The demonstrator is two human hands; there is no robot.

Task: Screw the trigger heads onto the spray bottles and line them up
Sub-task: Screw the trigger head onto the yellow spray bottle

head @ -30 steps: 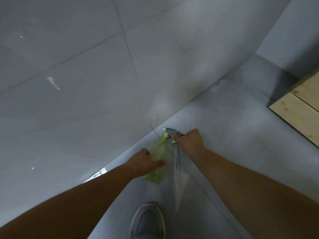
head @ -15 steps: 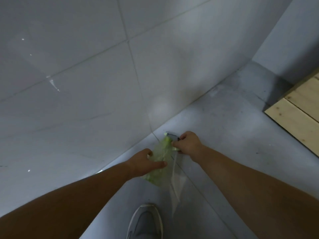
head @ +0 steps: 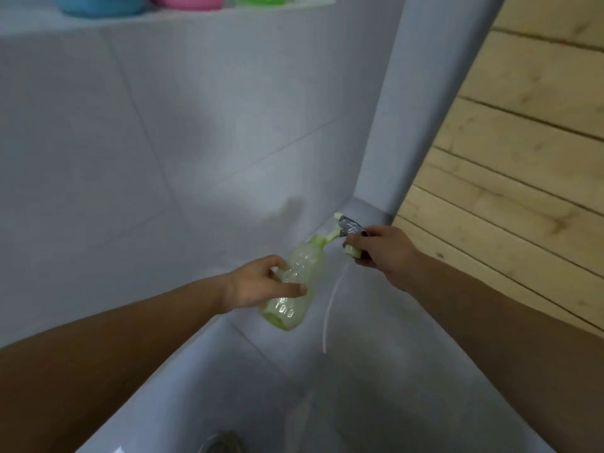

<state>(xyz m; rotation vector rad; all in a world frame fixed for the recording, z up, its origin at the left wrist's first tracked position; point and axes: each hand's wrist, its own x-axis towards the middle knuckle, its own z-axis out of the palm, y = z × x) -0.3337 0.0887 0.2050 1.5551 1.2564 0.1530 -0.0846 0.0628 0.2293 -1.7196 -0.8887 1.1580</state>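
Translucent plastic bottle (head: 294, 282), glossy tiles (head: 163, 142)

My hands (head: 261, 284) have open air over the floor (head: 376, 387), hemmed by the tiled wall (head: 163, 142) just ahead, the corner post (head: 402, 109) and wood planks (head: 523, 158) on my right.

Place: looked like a home bathroom.
Evidence: grey tiled walls (head: 170, 132), wooden plank panel (head: 523, 152), ledge (head: 196, 16) carrying coloured containers (head: 98, 3).

Both bare forearms are extended forward from the lower corners. The left hand (head: 261, 284) is curled, thumb stretched along its lower edge, fingers bent above. The right hand (head: 382, 248) is closed, knuckles up, wrist slightly raised.
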